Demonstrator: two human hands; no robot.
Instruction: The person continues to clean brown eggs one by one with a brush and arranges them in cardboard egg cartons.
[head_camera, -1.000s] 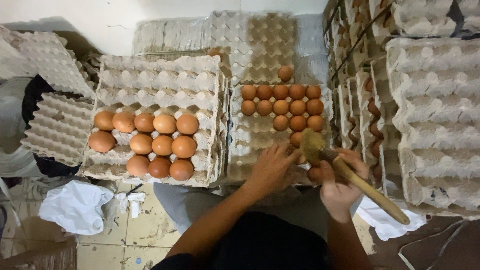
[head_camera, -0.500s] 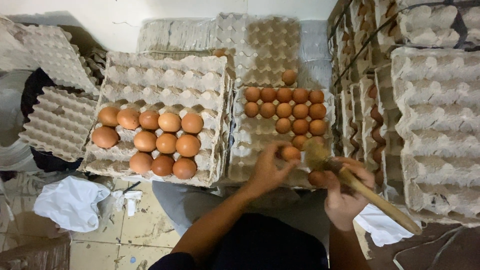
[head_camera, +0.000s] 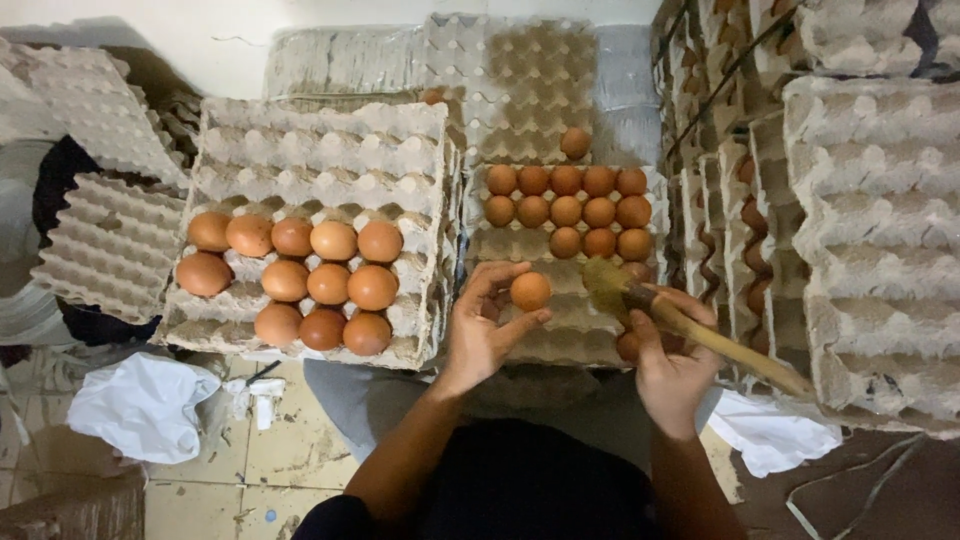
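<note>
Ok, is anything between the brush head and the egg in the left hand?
Nothing visible. The left hand holds the egg up at its fingertips, and the brush in the right hand sits just right of it, with only open gap between.

Wall (head_camera: 150, 20): plain white, ran along top edge, w/ a dark shadow at left.
Floor (head_camera: 290, 450): pale square tiles, stained, dark grout; small scraps lay abt.
Stacks (head_camera: 880, 200): grey pulp trays piled high at right, more leaning at left (head_camera: 90, 110).
Cloth (head_camera: 145, 405): white, crumpled on tiles.
Light: dim, even, from overhead.
</note>
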